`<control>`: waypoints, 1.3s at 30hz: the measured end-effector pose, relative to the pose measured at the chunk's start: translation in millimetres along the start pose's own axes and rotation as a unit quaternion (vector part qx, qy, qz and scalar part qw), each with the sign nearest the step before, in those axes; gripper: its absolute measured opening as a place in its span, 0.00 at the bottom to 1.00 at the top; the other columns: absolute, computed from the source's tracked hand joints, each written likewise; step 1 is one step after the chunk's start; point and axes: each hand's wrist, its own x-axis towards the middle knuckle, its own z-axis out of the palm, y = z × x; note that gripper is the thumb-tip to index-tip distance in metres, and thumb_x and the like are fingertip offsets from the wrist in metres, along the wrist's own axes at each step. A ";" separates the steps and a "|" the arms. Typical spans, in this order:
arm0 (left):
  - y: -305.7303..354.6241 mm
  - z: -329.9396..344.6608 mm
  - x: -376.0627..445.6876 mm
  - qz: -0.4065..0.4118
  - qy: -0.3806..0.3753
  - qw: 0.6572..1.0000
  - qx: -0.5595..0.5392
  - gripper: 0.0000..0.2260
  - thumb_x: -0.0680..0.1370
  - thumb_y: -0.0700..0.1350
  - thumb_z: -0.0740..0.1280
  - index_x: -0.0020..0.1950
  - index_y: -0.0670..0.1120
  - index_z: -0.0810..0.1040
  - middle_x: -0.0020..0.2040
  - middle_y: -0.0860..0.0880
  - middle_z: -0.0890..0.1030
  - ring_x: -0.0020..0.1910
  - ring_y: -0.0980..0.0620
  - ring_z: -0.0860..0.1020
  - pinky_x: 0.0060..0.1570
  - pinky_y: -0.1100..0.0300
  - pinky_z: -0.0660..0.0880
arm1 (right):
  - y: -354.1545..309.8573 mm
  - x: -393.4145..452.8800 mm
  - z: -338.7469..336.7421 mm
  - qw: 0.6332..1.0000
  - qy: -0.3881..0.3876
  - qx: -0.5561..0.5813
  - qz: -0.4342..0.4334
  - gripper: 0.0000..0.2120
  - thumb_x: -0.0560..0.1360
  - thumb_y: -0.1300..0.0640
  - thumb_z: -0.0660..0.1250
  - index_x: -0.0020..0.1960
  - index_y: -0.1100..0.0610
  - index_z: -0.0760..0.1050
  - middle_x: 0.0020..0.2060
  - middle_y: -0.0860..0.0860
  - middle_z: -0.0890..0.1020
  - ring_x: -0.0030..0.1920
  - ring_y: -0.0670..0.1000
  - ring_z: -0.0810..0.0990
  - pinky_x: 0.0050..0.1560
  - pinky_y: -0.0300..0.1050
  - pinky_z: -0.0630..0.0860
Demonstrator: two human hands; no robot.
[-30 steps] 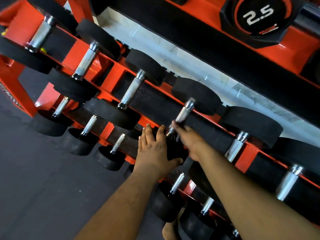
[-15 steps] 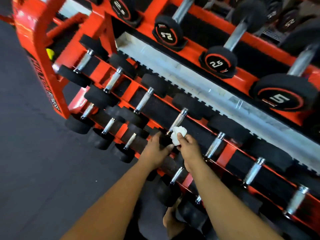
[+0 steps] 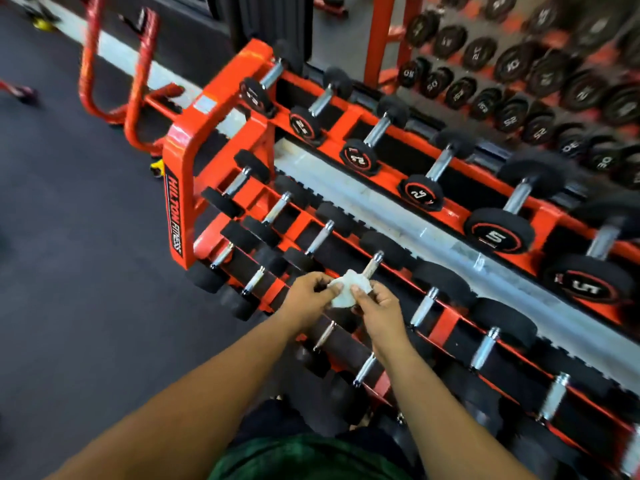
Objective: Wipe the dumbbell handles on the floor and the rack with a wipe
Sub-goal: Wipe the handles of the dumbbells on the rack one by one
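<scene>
Left hand: the left hand (image 3: 306, 294) has come off the dumbbell head it was braced on half a second ago; its fingertips now pinch the near-left edge of the wipe.
Right hand: the right hand (image 3: 375, 306) keeps its grip, thumb and fingers closed on the right side of the wipe.
Wipe: the white, crumpled wipe (image 3: 346, 289) is held between both hands, covering the near end of the handle, just beyond the left hand's fingertips.
Change from earlier frame: the view is pulled back and raised (more of the rack and floor is visible); the wipe has stayed on the same handle, now held two-handed instead of by the right hand alone.
Handle: the chrome handle (image 3: 372, 263) emerges from the far side of the wipe; its long axis runs from near-left to far-right, pointing away from the person towards the far head.
Rack: the orange rack (image 3: 180, 188) stands left of and beyond the wipe, its dumbbells lying parallel to the wiped handle.
</scene>
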 end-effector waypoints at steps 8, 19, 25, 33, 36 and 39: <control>28.9 -41.3 -22.8 0.023 -0.001 0.999 -0.050 0.04 0.82 0.43 0.68 0.48 0.46 0.80 0.39 0.50 0.82 0.32 0.58 0.78 0.35 0.62 0.76 | -41.2 -31.3 12.3 0.993 -0.002 -0.055 -0.102 0.06 0.79 0.62 0.69 0.47 0.52 0.82 0.42 0.51 0.85 0.44 0.45 0.81 0.48 0.44 0.79; 61.4 -45.4 -42.2 0.107 0.080 0.988 0.078 0.09 0.78 0.54 0.71 0.44 0.50 0.81 0.39 0.49 0.83 0.37 0.54 0.79 0.41 0.54 0.75 | -76.3 -22.5 1.7 0.922 -0.101 -0.271 -0.258 0.07 0.79 0.54 0.69 0.54 0.45 0.82 0.49 0.38 0.84 0.52 0.40 0.81 0.52 0.40 0.78; 65.3 -36.5 -48.4 0.095 0.069 0.988 0.097 0.08 0.78 0.50 0.73 0.43 0.49 0.80 0.36 0.51 0.80 0.35 0.55 0.76 0.41 0.54 0.75 | -82.6 -23.9 -16.4 0.949 -0.088 -0.194 -0.231 0.07 0.80 0.60 0.67 0.50 0.49 0.81 0.45 0.42 0.83 0.47 0.40 0.81 0.45 0.34 0.77; 72.4 -33.0 -69.7 0.057 0.026 0.995 -0.074 0.07 0.82 0.46 0.69 0.51 0.42 0.80 0.41 0.50 0.83 0.40 0.55 0.80 0.45 0.58 0.79 | -81.0 -32.9 -18.7 0.963 -0.076 -0.140 -0.216 0.03 0.81 0.56 0.66 0.51 0.48 0.78 0.45 0.45 0.83 0.46 0.49 0.83 0.46 0.55 0.83; 83.2 -32.8 -76.5 0.028 0.036 0.986 -0.158 0.11 0.85 0.48 0.64 0.52 0.40 0.78 0.43 0.45 0.84 0.39 0.52 0.82 0.41 0.59 0.80 | -81.0 -37.9 -15.8 0.956 -0.082 -0.160 -0.234 0.07 0.81 0.55 0.67 0.57 0.48 0.78 0.49 0.44 0.83 0.51 0.44 0.82 0.52 0.48 0.82; 89.7 -36.7 -82.3 0.025 0.030 0.988 -0.147 0.14 0.85 0.50 0.62 0.51 0.40 0.77 0.39 0.48 0.83 0.34 0.56 0.81 0.36 0.62 0.77 | -89.2 -47.6 -7.5 0.963 -0.158 -0.131 -0.174 0.14 0.81 0.52 0.66 0.67 0.45 0.75 0.58 0.41 0.81 0.59 0.40 0.79 0.61 0.40 0.77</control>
